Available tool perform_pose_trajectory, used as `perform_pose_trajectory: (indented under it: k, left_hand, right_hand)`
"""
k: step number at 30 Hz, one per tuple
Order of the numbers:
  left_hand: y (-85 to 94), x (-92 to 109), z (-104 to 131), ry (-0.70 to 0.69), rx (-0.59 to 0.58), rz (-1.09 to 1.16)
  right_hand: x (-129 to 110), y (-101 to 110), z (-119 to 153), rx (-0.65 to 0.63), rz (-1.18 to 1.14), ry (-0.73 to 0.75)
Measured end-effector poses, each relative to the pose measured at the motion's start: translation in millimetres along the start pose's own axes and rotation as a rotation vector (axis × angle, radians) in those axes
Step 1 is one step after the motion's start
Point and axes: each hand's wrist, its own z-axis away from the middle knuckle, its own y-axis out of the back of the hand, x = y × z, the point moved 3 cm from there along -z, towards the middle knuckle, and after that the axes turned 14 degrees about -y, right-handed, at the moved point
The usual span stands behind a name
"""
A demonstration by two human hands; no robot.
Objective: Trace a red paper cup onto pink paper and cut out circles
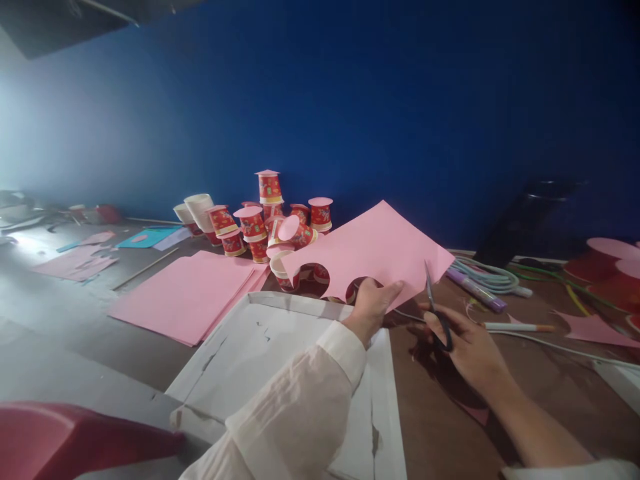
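Note:
My left hand [371, 305] grips the lower edge of a pink paper sheet [380, 250], thumb on top. Rounded bites are cut out of the sheet's lower left edge. In my right hand [470, 347] is a pair of scissors [436, 313] with dark handles, its blades pointing up at the sheet's right part. Whether the blades are apart cannot be made out. Behind the sheet's left end stand several red patterned paper cups [253, 227], some stacked, many topped with pink paper discs. A white-rimmed cup [283, 270] is partly hidden by the sheet.
A pile of pink paper [175, 297] lies left of a worn white tray [230, 347] under my left arm. Coiled cables [487, 275], a purple tube [477, 291], a white pen [517, 327] and pink scraps [595, 329] lie at right. A red object [75, 440] occupies the lower left.

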Motion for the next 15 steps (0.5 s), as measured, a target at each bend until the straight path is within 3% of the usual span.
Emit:
perform_pose_trajectory:
  k: [7,15]
  left_hand:
    - [1.1,-5.4,-3.8,-0.017,0.007,-0.007]
    - [1.5,0.2,-3.0,-0.043,0.035,-0.028]
  right_hand:
    - [1.1,5.3,-4.8,-0.093,-0.097,-0.132]
    - [-2.6,4.7,2.4,-0.046,-0.012,-0.085]
